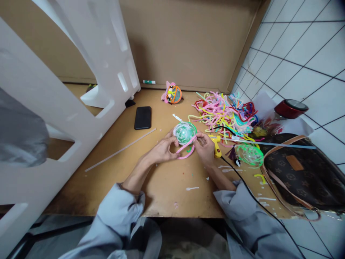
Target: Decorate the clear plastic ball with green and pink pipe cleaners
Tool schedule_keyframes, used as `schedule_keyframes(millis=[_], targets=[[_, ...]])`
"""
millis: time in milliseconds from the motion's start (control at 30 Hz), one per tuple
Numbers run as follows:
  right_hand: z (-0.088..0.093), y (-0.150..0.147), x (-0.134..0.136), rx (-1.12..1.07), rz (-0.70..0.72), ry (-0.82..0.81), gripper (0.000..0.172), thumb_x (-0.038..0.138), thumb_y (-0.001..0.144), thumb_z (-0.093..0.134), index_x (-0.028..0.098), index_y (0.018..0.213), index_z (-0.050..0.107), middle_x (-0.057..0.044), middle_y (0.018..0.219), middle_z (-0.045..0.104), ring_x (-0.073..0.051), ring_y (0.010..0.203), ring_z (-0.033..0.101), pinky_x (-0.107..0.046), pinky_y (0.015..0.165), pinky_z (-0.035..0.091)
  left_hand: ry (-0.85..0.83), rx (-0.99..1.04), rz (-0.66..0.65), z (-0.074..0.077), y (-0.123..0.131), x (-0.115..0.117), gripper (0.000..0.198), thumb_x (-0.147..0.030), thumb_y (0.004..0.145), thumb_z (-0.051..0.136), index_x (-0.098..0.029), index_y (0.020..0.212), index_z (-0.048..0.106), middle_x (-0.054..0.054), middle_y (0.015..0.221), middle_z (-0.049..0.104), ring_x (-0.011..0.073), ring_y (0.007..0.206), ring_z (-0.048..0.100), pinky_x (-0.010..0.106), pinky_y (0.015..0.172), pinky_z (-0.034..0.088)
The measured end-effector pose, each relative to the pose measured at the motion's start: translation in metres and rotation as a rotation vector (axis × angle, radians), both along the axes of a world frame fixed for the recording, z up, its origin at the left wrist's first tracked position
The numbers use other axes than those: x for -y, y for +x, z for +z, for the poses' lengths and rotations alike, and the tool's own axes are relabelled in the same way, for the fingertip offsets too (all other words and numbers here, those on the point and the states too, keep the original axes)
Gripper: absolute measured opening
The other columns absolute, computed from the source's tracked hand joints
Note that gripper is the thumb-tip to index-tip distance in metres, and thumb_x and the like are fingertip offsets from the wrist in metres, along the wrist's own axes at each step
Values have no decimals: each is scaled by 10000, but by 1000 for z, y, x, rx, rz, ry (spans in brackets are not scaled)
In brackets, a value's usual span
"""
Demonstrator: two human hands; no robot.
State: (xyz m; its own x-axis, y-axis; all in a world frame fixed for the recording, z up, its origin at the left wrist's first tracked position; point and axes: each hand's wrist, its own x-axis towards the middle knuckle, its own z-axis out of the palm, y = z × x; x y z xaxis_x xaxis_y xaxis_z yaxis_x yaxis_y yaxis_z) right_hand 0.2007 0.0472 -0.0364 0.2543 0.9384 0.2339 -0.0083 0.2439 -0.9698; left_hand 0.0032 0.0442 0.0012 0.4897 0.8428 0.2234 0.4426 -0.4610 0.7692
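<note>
Grey sleeves [115, 216] are seen along the bottom of the frame; left of centre, a phone [142, 118] is laid flat; at centre, the ball [184, 132] is grasped by the left hand [165, 148], while a pink strip [186, 145] is pinched at the ball's lower right by the right hand [205, 146]; beside it, a glue gun [216, 144] is rested below heaped strips [221, 115]; at lower right, a bag [304, 176] is placed.

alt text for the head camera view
A person's right hand pinches a pink strip at the edge of a green-white round piece, left hand at its other side. A yellow glue gun and tangled colored strips lie nearby.
</note>
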Motion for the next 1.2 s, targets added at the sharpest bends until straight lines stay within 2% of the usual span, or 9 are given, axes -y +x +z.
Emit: schedule_keyframes(millis=[133, 200, 367, 467, 567, 667, 833, 1000, 1200], targets=[[1, 0, 0, -15, 8, 17, 259, 350, 687, 735, 207, 883, 646, -117, 1164, 749, -253, 1111, 714, -426, 1036, 552, -2, 41, -24, -2, -4, -5, 156, -286, 754, 689, -194, 710, 570, 128, 1371, 558, 303, 1351, 487, 456, 1149, 365], [1, 0, 0, -15, 5, 17, 264, 358, 691, 740, 210, 888, 646, -110, 1150, 754, -247, 1102, 716, -425, 1028, 558, -15, 79, -44, -4, -8, -7, 167, -305, 800, 665, -191, 710, 584, 133, 1312, 602, 298, 1329, 507, 465, 1138, 373], [-2, 1, -2, -20, 2, 14, 284, 383, 686, 754, 215, 887, 646, -101, 1140, 759, -247, 1080, 724, -437, 1022, 565, -130, 201, 11, -9, -14, -12, 271, -435, 856, 665, -179, 800, 596, 92, 1002, 673, 211, 942, 632, 371, 903, 509], [-3, 1, -3, -5, 7, 25, 285, 400, 702, 747, 215, 893, 645, -103, 1137, 760, -250, 1094, 722, -440, 1025, 565, -160, 283, 56, -12, -14, -14, 362, -519, 838, 689, -170, 818, 594, 84, 952, 680, 194, 883, 630, 341, 847, 513], [-3, 1, -3, -2, 7, 32, 280, 405, 710, 745, 213, 891, 649, -109, 1136, 759, -256, 1104, 720, -441, 1025, 566, -168, 386, 92, -15, -11, -16, 424, -577, 819, 696, -167, 815, 589, 109, 1027, 695, 202, 916, 653, 353, 873, 518], [-2, 1, -2, -28, -1, 14, 289, 399, 695, 751, 207, 885, 651, -117, 1114, 764, -264, 1062, 735, -451, 999, 582, -199, 463, 140, -21, -9, -20, 452, -591, 780, 731, -162, 817, 592, 127, 1081, 709, 209, 953, 673, 367, 919, 514], [1, 2, 3, -37, -20, 2, 285, 388, 693, 742, 207, 894, 654, -114, 1082, 774, -275, 1047, 741, -474, 997, 582, -271, 578, 193, -28, -8, -24, 500, -561, 666, 834, -150, 829, 601, 129, 1085, 723, 191, 862, 693, 376, 882, 538], [5, 4, 9, -15, -10, -16, 265, 361, 681, 723, 209, 889, 660, -101, 1026, 785, -278, 1018, 750, -476, 989, 585, -300, 575, 211, -25, -9, -23, 502, -532, 643, 863, -149, 874, 636, 69, 896, 733, 187, 788, 695, 373, 845, 551], [1, -1, 15, 30, 5, 17, 262, 334, 733, 665, 200, 958, 674, -101, 1053, 773, -260, 1025, 734, -463, 978, 580, -296, 542, 204, -18, -16, -23, 496, -540, 637, 867, -151, 857, 652, 55, 853, 732, 179, 754, 684, 339, 797, 550]])
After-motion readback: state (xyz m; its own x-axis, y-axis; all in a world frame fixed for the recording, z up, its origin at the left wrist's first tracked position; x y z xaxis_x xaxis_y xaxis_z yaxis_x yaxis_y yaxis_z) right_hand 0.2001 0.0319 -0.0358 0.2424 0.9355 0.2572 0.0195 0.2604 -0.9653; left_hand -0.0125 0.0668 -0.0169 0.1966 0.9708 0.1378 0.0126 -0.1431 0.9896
